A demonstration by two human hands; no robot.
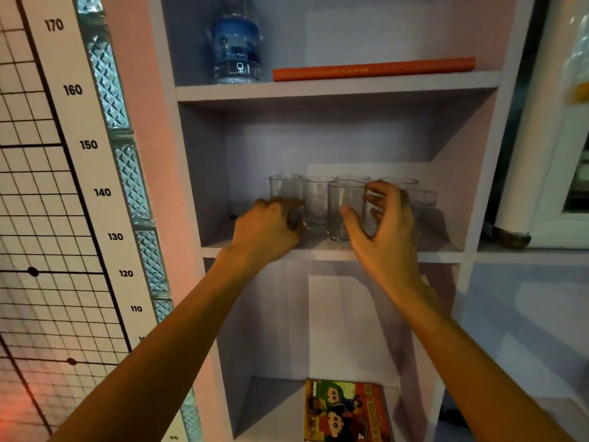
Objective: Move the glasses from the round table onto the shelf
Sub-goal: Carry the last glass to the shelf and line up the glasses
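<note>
Several clear drinking glasses stand close together on the middle board of the pale shelf unit. My left hand is curled around the lower part of the leftmost glass, which stands on the board. My right hand is spread, with its thumb in front of the front glass and its fingers just to that glass's right, in front of the rightmost glass. I cannot see a firm grip there. Two more glasses stand behind, partly hidden. The round table is out of view.
A water bottle and a flat orange book sit on the board above. A comic book lies on the board below. A height chart and glass blocks line the wall at left. A white fridge stands at right.
</note>
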